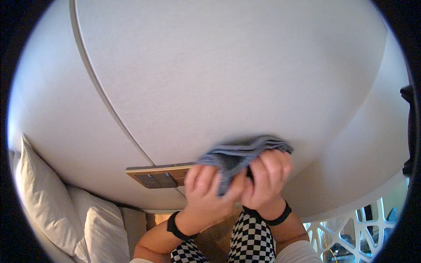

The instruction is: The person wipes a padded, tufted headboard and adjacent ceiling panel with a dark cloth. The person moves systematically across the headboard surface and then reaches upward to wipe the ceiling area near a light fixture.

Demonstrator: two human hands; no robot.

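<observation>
My left hand (205,187) and my right hand (269,176) grip a bunched blue-grey cloth (245,151) between them, low in front of a pale wall (230,75). The fabric lies in folds across the top, and part of it hangs down between the hands. Its darker inner side shows in the middle. Motion blurs the fingers, and whether the cloth touches the wall I cannot tell. Just left of my left hand is a wood-edged panel with dark switches (161,177), its right end hidden by that hand.
A thin raised strip (108,102) runs down the wall to the switch panel. Pale cushions or pillows (102,227) stand at the lower left. White openwork lattice (358,230) is at the lower right. Dark objects (408,131) line the right rim.
</observation>
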